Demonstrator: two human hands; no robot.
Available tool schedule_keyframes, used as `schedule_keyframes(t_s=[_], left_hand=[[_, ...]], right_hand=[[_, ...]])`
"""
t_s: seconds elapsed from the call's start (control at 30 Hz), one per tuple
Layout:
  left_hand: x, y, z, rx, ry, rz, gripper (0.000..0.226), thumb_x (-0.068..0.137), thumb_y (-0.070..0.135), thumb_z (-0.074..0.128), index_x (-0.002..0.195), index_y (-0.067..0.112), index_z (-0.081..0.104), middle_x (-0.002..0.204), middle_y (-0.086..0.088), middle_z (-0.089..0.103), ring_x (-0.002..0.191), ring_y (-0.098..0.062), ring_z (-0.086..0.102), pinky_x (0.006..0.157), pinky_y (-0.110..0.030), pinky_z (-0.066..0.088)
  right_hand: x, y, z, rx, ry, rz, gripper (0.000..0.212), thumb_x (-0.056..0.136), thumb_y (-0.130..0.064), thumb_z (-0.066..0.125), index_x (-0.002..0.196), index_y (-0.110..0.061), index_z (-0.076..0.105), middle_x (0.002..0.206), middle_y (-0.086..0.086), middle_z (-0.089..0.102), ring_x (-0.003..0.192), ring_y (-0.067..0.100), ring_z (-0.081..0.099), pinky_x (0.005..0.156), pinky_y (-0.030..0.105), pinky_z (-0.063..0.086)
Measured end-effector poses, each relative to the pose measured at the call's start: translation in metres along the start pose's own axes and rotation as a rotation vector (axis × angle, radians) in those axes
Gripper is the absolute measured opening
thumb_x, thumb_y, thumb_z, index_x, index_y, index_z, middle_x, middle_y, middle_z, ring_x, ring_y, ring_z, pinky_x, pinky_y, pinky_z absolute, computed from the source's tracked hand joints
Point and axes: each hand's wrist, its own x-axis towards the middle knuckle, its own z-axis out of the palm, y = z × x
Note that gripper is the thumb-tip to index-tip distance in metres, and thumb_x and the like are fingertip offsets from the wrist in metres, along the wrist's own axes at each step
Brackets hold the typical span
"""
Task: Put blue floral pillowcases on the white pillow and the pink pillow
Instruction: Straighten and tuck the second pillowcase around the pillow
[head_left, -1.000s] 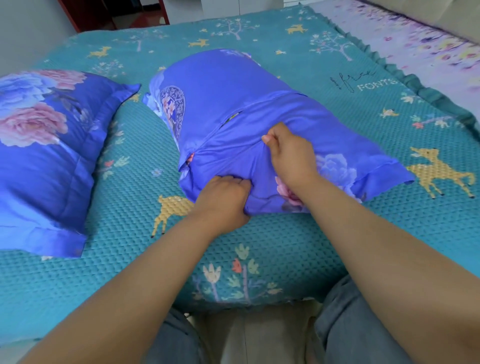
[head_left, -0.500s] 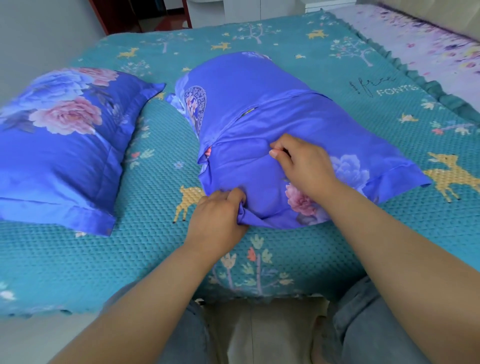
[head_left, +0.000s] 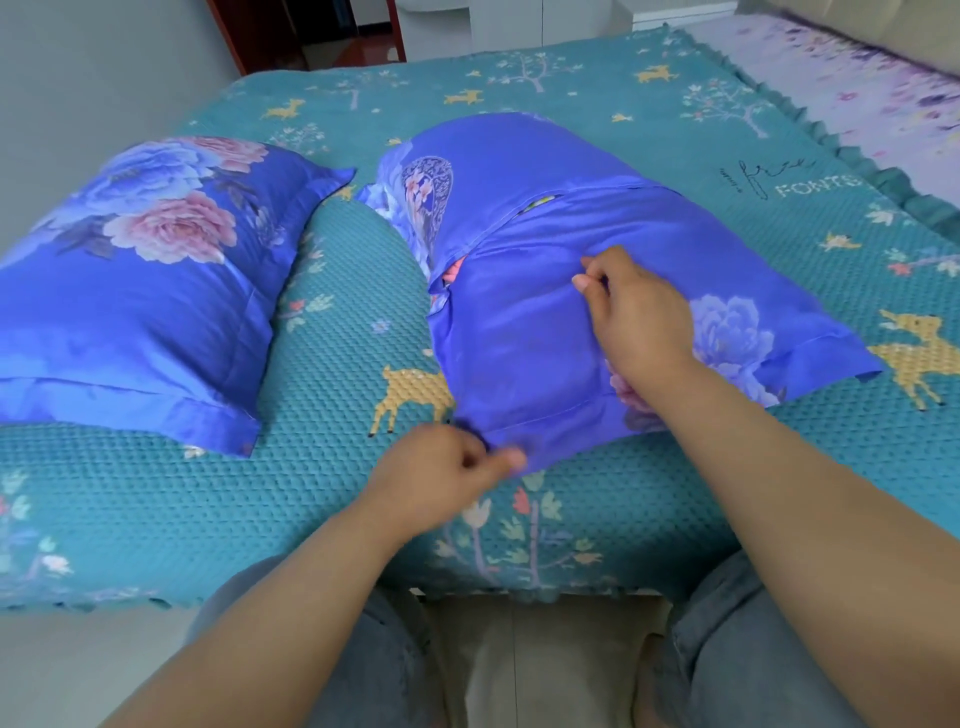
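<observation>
A pillow in a blue floral pillowcase (head_left: 519, 332) lies back side up in the middle of the bed, its near edge at the bed's front. Pink fabric shows through the flap opening (head_left: 452, 270) on its left side. My left hand (head_left: 441, 478) pinches the near border of that pillowcase between thumb and fingers. My right hand (head_left: 634, 317) rests on top of the pillow, fingers curled and pinching the cloth. A second pillow in a matching blue floral pillowcase (head_left: 140, 291) lies flower side up on the left, apart from both hands.
The bed carries a teal quilted cover (head_left: 322, 364) with deer and trees. A lilac floral blanket (head_left: 857, 78) lies at the far right. A grey wall (head_left: 78, 78) stands left, a doorway behind. My knees in jeans (head_left: 737, 649) stand at the bed's front edge.
My left hand has drawn back toward me along the near border, pulling the pillowcase edge down flat. My right hand stays on top of the pillow. The view has shifted slightly.
</observation>
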Motion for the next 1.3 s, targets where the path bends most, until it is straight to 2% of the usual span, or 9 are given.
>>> schedule_keyframes(t_s=[0.07,0.17,0.3,0.5,0.63,0.77,0.93,1.13,1.3], left_hand=[[0.012,-0.016,-0.01,-0.3,0.185,-0.202,0.089,0.063,0.09,0.017,0.062,0.011,0.057,0.06,0.0,0.062,0.064,-0.018,0.061,0.074,-0.035,0.052],[0.029,-0.022,-0.016,-0.843,-0.056,-0.364,0.085,0.063,0.092,0.03,0.099,0.022,0.062,0.103,-0.007,0.069,0.094,-0.023,0.066,0.095,-0.046,0.049],[0.04,0.011,0.005,-1.389,-0.058,-0.376,0.043,0.089,0.026,0.063,0.127,0.012,0.05,0.12,-0.011,0.065,0.098,-0.024,0.066,0.083,-0.042,0.056],[0.044,0.024,-0.021,-1.074,0.467,-0.253,0.016,0.094,0.009,0.05,0.107,0.011,0.06,0.097,-0.004,0.067,0.086,-0.016,0.063,0.077,-0.026,0.053],[0.017,-0.037,-0.073,-1.169,0.345,-0.285,0.015,0.091,0.02,0.059,0.085,0.01,0.067,0.077,-0.003,0.072,0.063,-0.015,0.067,0.06,-0.023,0.055],[-0.001,-0.094,-0.076,-0.417,0.12,-0.545,0.031,0.088,0.038,0.062,0.103,0.012,0.068,0.1,-0.008,0.071,0.092,-0.023,0.067,0.077,-0.032,0.052],[0.01,-0.067,-0.064,0.185,0.695,-0.113,0.043,0.086,0.022,0.045,0.128,0.022,0.055,0.122,-0.007,0.058,0.109,-0.035,0.052,0.09,-0.045,0.045],[0.038,-0.031,-0.039,0.448,0.248,0.061,0.094,0.072,0.076,0.004,0.151,0.025,0.004,0.158,0.007,-0.005,0.146,-0.016,-0.002,0.118,-0.043,0.003],[0.096,-0.029,-0.058,0.473,0.24,0.016,0.083,0.089,0.065,0.028,0.151,0.018,-0.003,0.158,0.004,-0.01,0.146,-0.015,-0.006,0.117,-0.042,-0.001]], right_hand=[[-0.001,0.001,-0.006,0.147,0.071,0.014,0.03,0.093,-0.037,0.046,0.105,-0.011,0.055,0.112,0.007,0.066,0.101,0.031,0.058,0.082,0.039,0.044],[0.001,0.008,-0.009,0.039,0.13,0.042,0.039,0.089,-0.039,0.05,0.115,-0.01,0.057,0.129,0.008,0.057,0.118,0.031,0.049,0.1,0.04,0.032],[0.002,0.013,-0.014,-0.166,-0.095,0.168,0.058,0.091,-0.057,0.04,0.138,-0.023,0.041,0.153,0.005,0.027,0.141,0.031,0.02,0.115,0.05,0.01],[-0.01,-0.029,-0.026,-0.129,-0.319,-0.043,0.083,0.073,-0.077,0.011,0.147,-0.039,0.021,0.158,-0.01,0.008,0.146,0.023,0.001,0.114,0.058,0.001],[-0.043,-0.064,-0.038,-0.199,-0.511,-0.102,0.084,0.077,-0.08,0.025,0.148,-0.041,0.003,0.157,-0.016,-0.008,0.146,0.014,-0.006,0.114,0.056,0.008],[-0.043,-0.062,-0.029,-0.274,-0.431,-0.121,0.076,0.086,-0.066,0.04,0.149,-0.037,0.009,0.159,-0.01,-0.003,0.146,0.018,-0.002,0.113,0.055,0.009],[-0.014,-0.046,-0.018,-0.2,-0.179,-0.041,0.056,0.092,-0.052,0.045,0.142,-0.027,0.039,0.153,-0.004,0.029,0.134,0.026,0.032,0.103,0.048,0.026],[-0.014,-0.048,-0.016,-0.193,-0.34,-0.174,0.09,0.067,-0.084,0.018,0.145,-0.038,0.027,0.156,-0.008,0.018,0.142,0.02,0.017,0.112,0.046,0.015],[0.008,-0.051,-0.002,-0.293,-0.493,-0.211,0.092,0.072,-0.081,0.041,0.148,-0.039,0.009,0.158,-0.009,0.0,0.145,0.019,0.004,0.114,0.051,0.013]])
